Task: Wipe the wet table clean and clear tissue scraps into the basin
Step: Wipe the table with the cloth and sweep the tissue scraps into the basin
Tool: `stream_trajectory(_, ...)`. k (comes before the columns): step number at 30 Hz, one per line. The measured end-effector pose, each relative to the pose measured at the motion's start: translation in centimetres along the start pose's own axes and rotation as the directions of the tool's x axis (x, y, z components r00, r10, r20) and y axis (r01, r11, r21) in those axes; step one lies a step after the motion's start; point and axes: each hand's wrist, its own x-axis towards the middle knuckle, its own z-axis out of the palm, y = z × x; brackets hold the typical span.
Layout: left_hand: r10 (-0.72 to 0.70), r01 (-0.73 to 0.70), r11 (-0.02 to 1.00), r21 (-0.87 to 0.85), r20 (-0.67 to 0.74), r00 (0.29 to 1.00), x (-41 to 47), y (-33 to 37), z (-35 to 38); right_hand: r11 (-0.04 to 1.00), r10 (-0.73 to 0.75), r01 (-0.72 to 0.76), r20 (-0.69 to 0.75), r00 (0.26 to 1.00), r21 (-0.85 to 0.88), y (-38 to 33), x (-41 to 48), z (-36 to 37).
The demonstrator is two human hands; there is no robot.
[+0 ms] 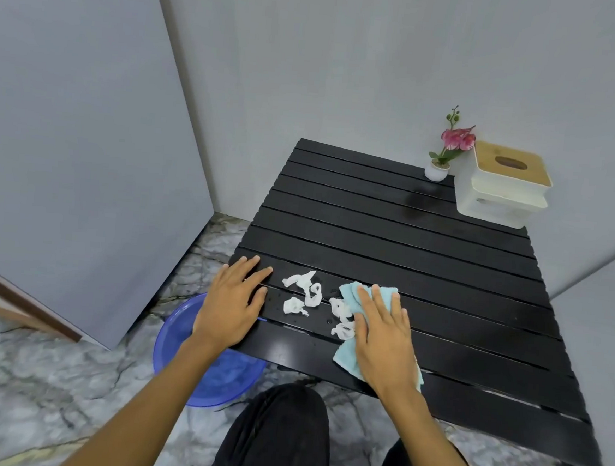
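Observation:
A black slatted table (426,249) fills the middle of the view, with water drops near its front left. Several white tissue scraps (307,291) lie there between my hands. My right hand (383,330) presses flat on a light blue cloth (345,361) that touches the rightmost scraps. My left hand (234,304) rests flat on the table's front left corner, fingers spread, holding nothing. A blue basin (180,336) sits on the floor below that corner, partly hidden by my left arm and the table.
A white tissue box with a wooden lid (504,189) and a small potted pink flower (442,159) stand at the table's far right corner. A wet smear (417,201) shows near them. Grey walls close in; my knees are below the table's front edge.

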Motion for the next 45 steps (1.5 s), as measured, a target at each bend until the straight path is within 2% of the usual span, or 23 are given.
stream_trajectory(5,0.002,-0.002,1.0,-0.004,0.002,1.0,-0.1,0.2,-0.1,0.995,-0.067,0.069,-0.018,0.998,0.076,-2.7,1.2,0.8)
stream_trajectory(9,-0.007,0.007,1.0,-0.015,0.0,1.0,-0.1,0.3,-0.3,0.938,-0.011,0.011,-0.004,1.0,0.345,-6.5,2.4,1.3)
stream_trajectory(12,-0.008,0.008,0.999,-0.032,0.011,1.0,-0.1,0.3,-0.5,0.834,0.05,0.021,-0.113,0.992,0.551,-7.5,2.7,0.8)
stream_trajectory(14,-0.008,0.009,0.998,-0.057,0.018,1.0,0.1,0.1,-0.6,0.8,0.098,0.03,-0.179,0.979,0.599,-6.7,2.5,-0.7)
stream_trajectory(18,-0.021,0.023,0.995,-0.1,0.021,1.0,0.6,-0.3,-0.5,0.873,0.149,0.013,-0.292,0.945,0.488,-1.8,3.1,-4.6)
stream_trajectory(22,0.007,-0.005,0.998,-0.056,0.029,1.0,1.6,-0.8,-0.7,0.938,0.218,-0.178,-0.108,0.97,0.297,3.7,4.3,-5.6)
stream_trajectory(25,0.032,-0.032,0.999,-0.007,0.036,0.999,1.8,-0.9,-0.7,0.99,0.139,-0.139,0.007,0.99,-0.008,5.6,4.3,-4.2)
stream_trajectory(27,0.039,-0.04,0.999,0.017,0.032,0.999,1.6,-0.9,-0.5,0.988,0.122,-0.119,0.029,0.992,-0.095,6.0,4.1,-3.3)
stream_trajectory(39,0.041,-0.041,0.999,-0.004,0.015,0.999,1.3,-0.9,-0.3,0.996,-0.029,0.033,0.05,0.998,-0.087,5.1,5.8,-1.6)
stream_trajectory(45,0.037,-0.037,0.999,-0.02,0.013,0.999,1.3,-1.1,-0.2,0.979,-0.182,0.192,0.117,0.976,-0.073,2.0,9.3,-0.4)
